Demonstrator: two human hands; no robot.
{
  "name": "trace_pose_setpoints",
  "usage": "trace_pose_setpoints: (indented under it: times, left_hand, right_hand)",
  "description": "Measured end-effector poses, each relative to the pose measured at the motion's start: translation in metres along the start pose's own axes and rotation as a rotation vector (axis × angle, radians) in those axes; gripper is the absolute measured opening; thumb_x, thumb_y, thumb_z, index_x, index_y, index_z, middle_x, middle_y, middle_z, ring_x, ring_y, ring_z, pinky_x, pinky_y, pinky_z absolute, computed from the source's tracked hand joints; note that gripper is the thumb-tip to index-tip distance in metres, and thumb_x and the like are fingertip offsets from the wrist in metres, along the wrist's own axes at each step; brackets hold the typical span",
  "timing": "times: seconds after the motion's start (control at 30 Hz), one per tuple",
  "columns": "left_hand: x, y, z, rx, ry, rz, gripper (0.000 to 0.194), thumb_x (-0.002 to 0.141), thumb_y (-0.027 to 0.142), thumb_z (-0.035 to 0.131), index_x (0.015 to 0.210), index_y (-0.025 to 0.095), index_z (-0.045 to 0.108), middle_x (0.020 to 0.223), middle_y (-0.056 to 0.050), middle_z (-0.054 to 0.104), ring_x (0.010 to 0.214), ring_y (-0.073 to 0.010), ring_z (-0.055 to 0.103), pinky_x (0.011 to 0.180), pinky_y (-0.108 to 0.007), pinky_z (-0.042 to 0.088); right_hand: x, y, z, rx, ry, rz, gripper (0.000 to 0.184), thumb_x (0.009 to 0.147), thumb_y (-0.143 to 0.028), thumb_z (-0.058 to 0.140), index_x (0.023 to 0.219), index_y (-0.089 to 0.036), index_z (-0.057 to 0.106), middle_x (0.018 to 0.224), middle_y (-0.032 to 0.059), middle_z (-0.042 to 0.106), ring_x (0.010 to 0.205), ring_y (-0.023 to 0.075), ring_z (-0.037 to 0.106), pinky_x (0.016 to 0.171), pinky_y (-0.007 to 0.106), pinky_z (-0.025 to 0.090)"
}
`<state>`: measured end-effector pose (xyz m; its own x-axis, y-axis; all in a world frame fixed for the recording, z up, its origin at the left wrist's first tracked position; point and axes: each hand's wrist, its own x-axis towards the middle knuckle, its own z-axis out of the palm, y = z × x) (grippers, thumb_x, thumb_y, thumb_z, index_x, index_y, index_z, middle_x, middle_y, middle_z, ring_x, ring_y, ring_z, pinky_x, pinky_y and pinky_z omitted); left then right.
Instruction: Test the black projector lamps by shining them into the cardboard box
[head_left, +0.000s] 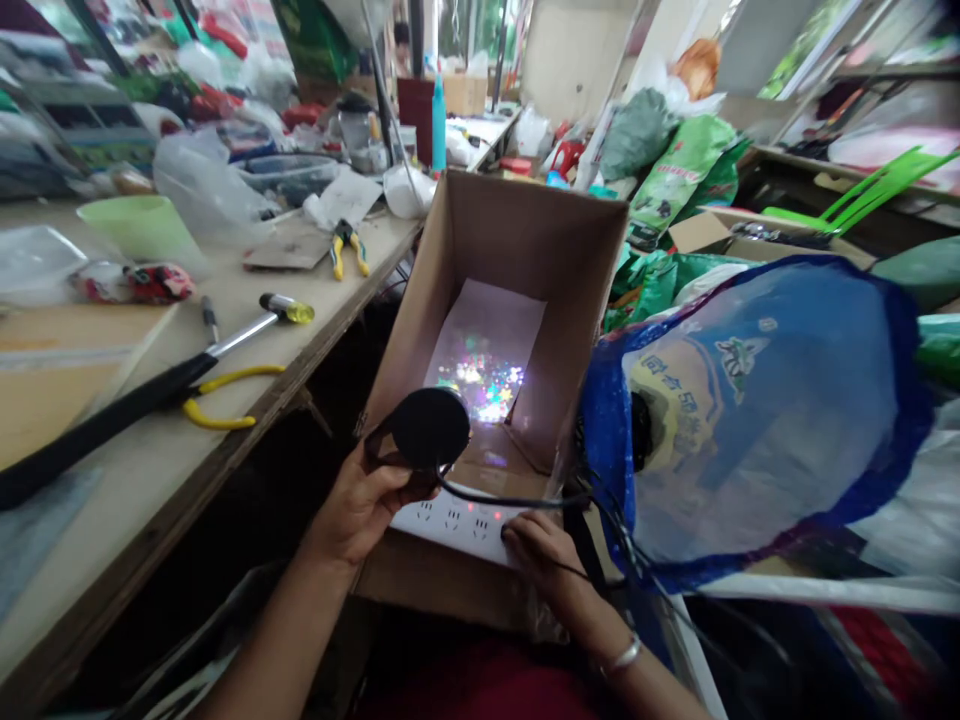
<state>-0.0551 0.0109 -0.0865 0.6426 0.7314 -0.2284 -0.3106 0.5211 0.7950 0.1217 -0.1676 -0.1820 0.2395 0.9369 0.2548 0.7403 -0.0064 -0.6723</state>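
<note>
My left hand (356, 505) is closed around a black round projector lamp (430, 428), tilted over the open cardboard box (517, 215). A black cable (517, 498) runs from the lamp to the right. Bright coloured spots and star shapes fall on a white paper sheet (491, 312) inside the box. A white power strip (452, 520) with several sockets and lit red lights lies across the box's near side. At its right end, my right hand (546, 555) has its fingers closed on a small black plug, mostly hidden by the fingers. A thin dark cord passes by that hand.
A workbench on the left bears a hammer (161, 400), yellow-handled pliers (232, 398), cutters (348, 250) and a green cup (139, 230). On the right, a blue-rimmed mesh bag (787, 400) stands close to the box, with several cables between. Bags and a bright green chair (862, 195) lie behind.
</note>
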Motion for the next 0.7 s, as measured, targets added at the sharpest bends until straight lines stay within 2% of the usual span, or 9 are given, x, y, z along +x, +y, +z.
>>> trace_pose_setpoints:
  times: [0.1, 0.3, 0.47, 0.7]
  left_hand:
    - [0.012, -0.007, 0.005, -0.048, 0.01, -0.015, 0.067, 0.064, 0.005, 0.067, 0.125, 0.026, 0.049, 0.091, -0.003, 0.071, 0.078, -0.0258, 0.07, 0.07, -0.04, 0.057]
    - [0.021, -0.018, 0.008, -0.085, 0.009, -0.025, 0.064, 0.061, 0.005, 0.07, 0.119, 0.026, 0.054, 0.094, -0.003, 0.071, 0.084, -0.0263, 0.069, 0.07, -0.036, 0.057]
    - [0.024, -0.02, 0.008, -0.09, 0.036, 0.015, 0.054, 0.058, 0.003, 0.074, 0.106, 0.027, 0.062, 0.108, -0.002, 0.068, 0.102, -0.0273, 0.063, 0.085, -0.039, 0.053]
    - [0.021, -0.019, 0.012, -0.055, 0.038, -0.01, 0.059, 0.059, 0.007, 0.074, 0.112, 0.029, 0.059, 0.105, -0.002, 0.069, 0.102, -0.0278, 0.063, 0.082, -0.038, 0.055]
  right_hand:
    - [0.002, -0.002, -0.002, 0.076, -0.002, 0.061, 0.018, 0.091, -0.027, 0.047, 0.09, -0.021, 0.064, 0.083, 0.0071, 0.064, 0.076, 0.0187, 0.063, 0.066, 0.027, 0.053]
    - [0.003, -0.004, -0.003, 0.187, 0.045, 0.087, 0.014, 0.087, -0.022, 0.05, 0.092, -0.02, 0.063, 0.087, 0.0073, 0.062, 0.079, 0.0185, 0.063, 0.069, 0.027, 0.051]
    - [0.003, 0.003, 0.007, 0.143, 0.096, 0.084, 0.014, 0.085, -0.022, 0.05, 0.087, -0.02, 0.063, 0.083, 0.0073, 0.062, 0.074, 0.0186, 0.063, 0.065, 0.027, 0.051]
    - [0.002, 0.006, 0.012, 0.148, 0.112, 0.109, 0.015, 0.087, -0.023, 0.049, 0.084, -0.021, 0.064, 0.085, 0.0076, 0.062, 0.075, 0.0187, 0.064, 0.064, 0.027, 0.051]
